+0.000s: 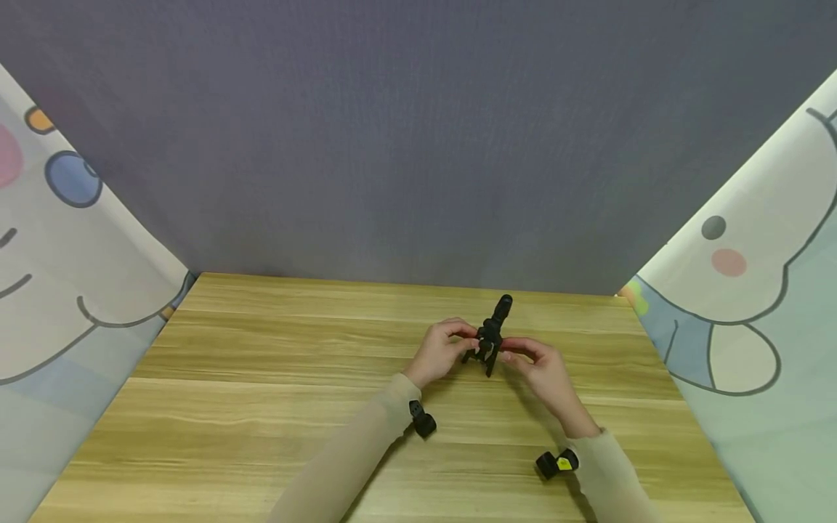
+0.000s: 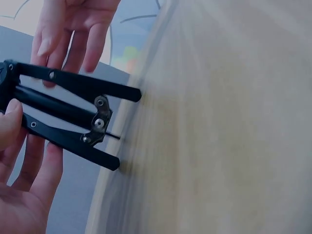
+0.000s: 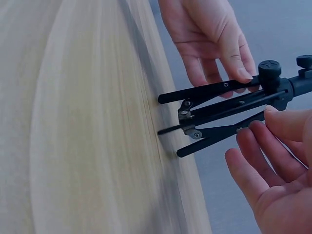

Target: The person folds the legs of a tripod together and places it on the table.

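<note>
A small black tripod stands legs down near the back of the table, its top tube leaning to the right. My left hand pinches its left leg between thumb and fingers, the thumb lying on the leg in the right wrist view. On the other side my right hand holds the right leg near its upper end with thumb and fingertips. Spread legs, a centre column and metal hinge brackets show in the left wrist view. A round knob sits near the top of the legs.
The wood-grain table carries the tripod. Behind its back edge rises a grey panel. Printed cartoon sheets flank the table on both sides. Each sleeved wrist wears a small black camera.
</note>
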`<state>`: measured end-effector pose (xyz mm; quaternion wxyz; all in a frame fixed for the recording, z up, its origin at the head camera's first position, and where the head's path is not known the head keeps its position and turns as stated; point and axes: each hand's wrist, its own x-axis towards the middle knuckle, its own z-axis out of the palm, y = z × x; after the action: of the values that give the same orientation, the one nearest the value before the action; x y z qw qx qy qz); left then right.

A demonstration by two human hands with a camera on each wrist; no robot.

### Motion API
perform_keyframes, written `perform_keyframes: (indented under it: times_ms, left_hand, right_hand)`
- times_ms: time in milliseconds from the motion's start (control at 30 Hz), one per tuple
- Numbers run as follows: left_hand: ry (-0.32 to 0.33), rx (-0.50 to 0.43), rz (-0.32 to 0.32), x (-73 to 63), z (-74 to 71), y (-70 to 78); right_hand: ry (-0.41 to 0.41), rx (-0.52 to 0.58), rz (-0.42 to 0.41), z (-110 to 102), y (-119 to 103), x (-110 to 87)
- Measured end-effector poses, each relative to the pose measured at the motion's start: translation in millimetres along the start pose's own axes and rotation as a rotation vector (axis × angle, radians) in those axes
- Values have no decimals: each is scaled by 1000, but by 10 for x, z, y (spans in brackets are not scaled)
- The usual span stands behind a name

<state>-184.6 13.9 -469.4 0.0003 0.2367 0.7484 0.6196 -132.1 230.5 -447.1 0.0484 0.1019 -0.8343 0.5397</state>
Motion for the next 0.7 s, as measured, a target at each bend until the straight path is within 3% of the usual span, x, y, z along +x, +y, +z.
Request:
perform_keyframes:
  times_ms: [133, 300, 533, 700]
  left_hand:
    - [-11, -6, -40, 22, -29, -2]
    - [36, -24, -78, -32, 8, 43]
    - [122, 206, -87, -167, 205, 169]
    - [207, 282, -77, -200, 304, 207]
  right_hand:
    - [2, 43, -21, -16, 1, -22]
    - [14, 41, -33, -59, 40, -28]
    - [22, 55, -6, -112, 61, -45]
    - [18, 79, 12, -101, 64, -45]
